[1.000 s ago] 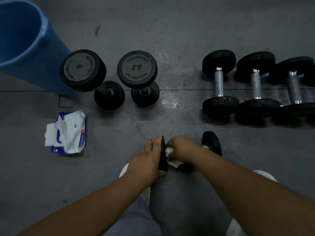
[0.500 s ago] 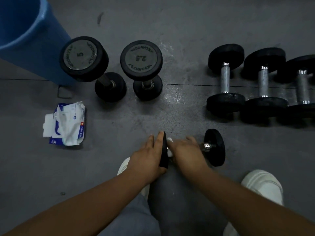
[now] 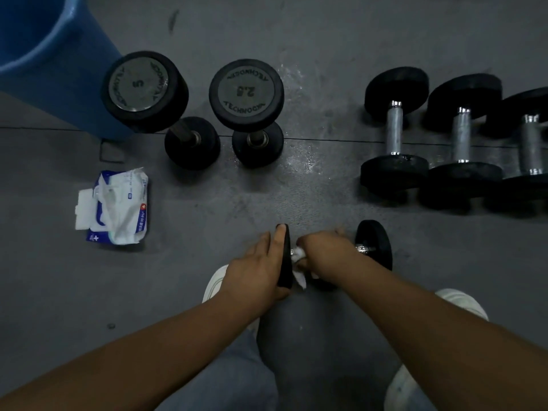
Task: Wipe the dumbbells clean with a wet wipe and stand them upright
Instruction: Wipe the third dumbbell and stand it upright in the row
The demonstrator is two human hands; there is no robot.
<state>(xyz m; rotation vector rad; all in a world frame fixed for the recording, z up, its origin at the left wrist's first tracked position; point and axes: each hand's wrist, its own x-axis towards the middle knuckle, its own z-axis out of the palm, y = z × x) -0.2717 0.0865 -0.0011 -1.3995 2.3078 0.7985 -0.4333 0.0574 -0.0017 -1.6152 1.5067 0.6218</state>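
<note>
Small black chrome-handled dumbbell (image 3: 375, 238) lies on grey floor (image 3: 192, 277); my left hand (image 3: 255, 271) grips its left plate, right hand (image 3: 323, 250) clamps white wet wipe (image 3: 298, 256) round handle.

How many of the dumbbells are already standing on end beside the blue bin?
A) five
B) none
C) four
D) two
D: two stand on end by the blue bin, the dumbbell marked 5 and the dumbbell marked 2.5. The three lying dumbbells rest on their sides, and the right hand holds a wet wipe on the small dumbbell gripped by the left hand.
</note>
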